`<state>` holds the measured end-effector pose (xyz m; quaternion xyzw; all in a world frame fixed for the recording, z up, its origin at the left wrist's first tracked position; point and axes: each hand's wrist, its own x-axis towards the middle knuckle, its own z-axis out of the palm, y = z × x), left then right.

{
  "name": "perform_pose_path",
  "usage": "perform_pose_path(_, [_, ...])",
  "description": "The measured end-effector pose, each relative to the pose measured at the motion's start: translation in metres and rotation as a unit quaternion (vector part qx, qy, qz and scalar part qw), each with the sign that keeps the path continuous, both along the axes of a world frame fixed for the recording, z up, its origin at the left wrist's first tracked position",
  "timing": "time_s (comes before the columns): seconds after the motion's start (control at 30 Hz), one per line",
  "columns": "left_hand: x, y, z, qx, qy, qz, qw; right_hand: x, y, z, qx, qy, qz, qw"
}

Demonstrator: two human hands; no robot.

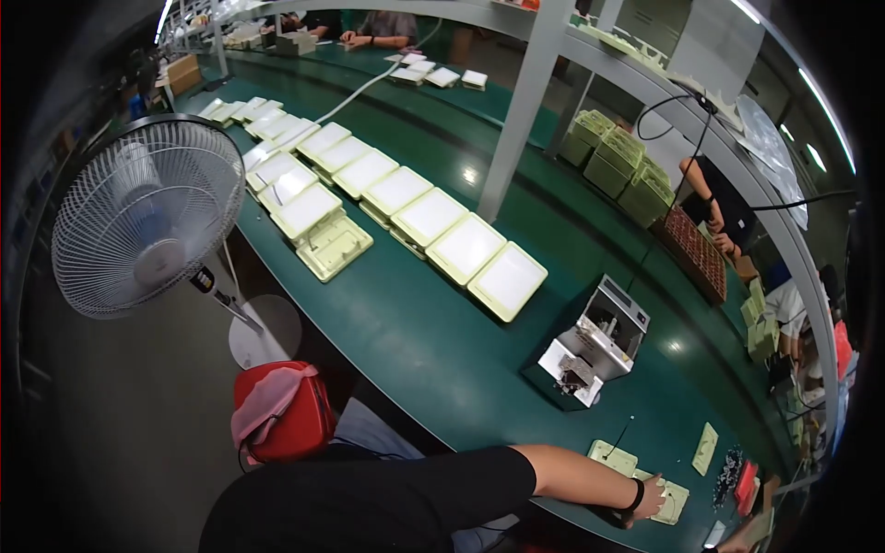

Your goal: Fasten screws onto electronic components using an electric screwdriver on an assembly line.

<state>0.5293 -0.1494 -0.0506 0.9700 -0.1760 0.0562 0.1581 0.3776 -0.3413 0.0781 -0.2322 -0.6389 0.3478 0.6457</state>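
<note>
My left arm, in a black sleeve with a dark band at the wrist, reaches across to the lower right. My left hand (pixel 651 499) lies over the edge of a pale green plastic housing (pixel 675 505), fingers spread on it. Just left of that sits a second pale green housing (pixel 612 455) with a thin dark wire sticking up. At the bottom right rim part of my right hand (pixel 737 542) shows, beside a pale greenish piece (pixel 761 527); its fingers are too cut off and small to read. A narrow pale green part (pixel 704 448) lies beyond the left hand.
A metal bench machine (pixel 595 343) stands on the green table (pixel 406 332). Rows of white-faced pale green panels (pixel 429 217) run to the far left. A small dark heap (pixel 728 479) lies beside red pieces (pixel 747 487). A fan (pixel 152 217) and red bag (pixel 281 410) are left; co-workers sit opposite.
</note>
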Motion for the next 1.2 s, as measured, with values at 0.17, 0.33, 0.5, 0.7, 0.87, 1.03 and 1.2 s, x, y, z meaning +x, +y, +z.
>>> perform_pose_path(0.17, [-0.048,0.023,-0.029,-0.018,-0.064,-0.040,0.997,-0.058,0.067,0.038,0.013,0.057,-0.093,0.994])
perform_pose_path(0.33, [-0.110,0.048,-0.043,-0.051,-0.127,-0.064,0.989,-0.097,0.105,0.050,0.014,0.108,-0.213,0.971])
perform_pose_path(0.5, [-0.216,0.110,0.044,-0.077,-0.239,-0.033,0.967,-0.062,0.109,0.059,0.042,0.082,-0.136,0.986])
perform_pose_path(0.7, [-0.361,0.155,0.083,0.081,-0.045,0.084,0.992,-0.066,0.164,0.092,0.090,0.073,-0.240,0.964])
perform_pose_path(0.87, [-0.397,0.159,0.066,0.149,-0.103,0.101,0.978,-0.074,0.266,0.069,-0.002,0.096,-0.291,0.952])
perform_pose_path(1.03, [-0.413,0.170,0.074,0.290,-0.086,0.121,0.945,-0.081,0.327,0.057,0.027,0.052,-0.318,0.946])
perform_pose_path(1.2, [-0.430,0.161,0.063,0.335,-0.092,0.133,0.928,-0.084,0.353,0.045,-0.014,0.016,-0.367,0.930])
